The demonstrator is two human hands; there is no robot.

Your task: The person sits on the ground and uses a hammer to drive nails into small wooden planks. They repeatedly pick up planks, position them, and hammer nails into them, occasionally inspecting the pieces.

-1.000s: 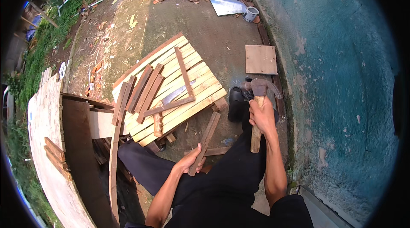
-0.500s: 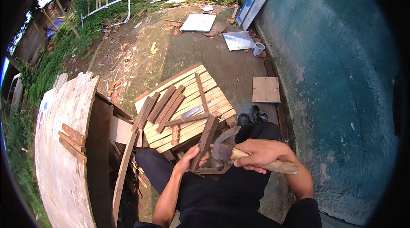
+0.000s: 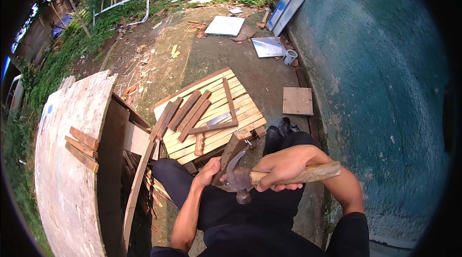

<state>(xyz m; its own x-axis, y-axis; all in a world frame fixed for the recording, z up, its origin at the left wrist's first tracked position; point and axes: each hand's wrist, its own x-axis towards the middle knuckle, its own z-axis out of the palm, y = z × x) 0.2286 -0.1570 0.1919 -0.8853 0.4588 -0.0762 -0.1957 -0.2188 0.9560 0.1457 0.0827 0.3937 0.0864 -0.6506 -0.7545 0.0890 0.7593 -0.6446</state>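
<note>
My left hand (image 3: 208, 171) is closed around a short dark wooden piece (image 3: 230, 152) in front of my lap. Pale nails (image 3: 248, 142) stick out by the far end of that piece. In my right hand (image 3: 288, 164) is a claw hammer (image 3: 315, 173), gripped by its wooden handle, its metal head close to the held wood. Beyond my hands is a slatted wooden platform (image 3: 246, 108). On it two thin strips meet in an L, the nearer strip (image 3: 214, 127) lying across a wooden-handled blade (image 3: 199, 145). Several dark wood pieces (image 3: 195, 115) lie beside them.
A large weathered panel (image 3: 70, 112) stands at my left with short wood pieces (image 3: 83, 148) on it. A long strip (image 3: 139, 189) leans next to it. The blue-green wall (image 3: 370, 88) bounds my right. A square board (image 3: 297, 101), a can (image 3: 289, 57) and flat panels (image 3: 268, 46) lie ahead.
The held wood has tilted and its nails show more plainly. The hammer head has come down and slightly left, and my right hand has shifted with it.
</note>
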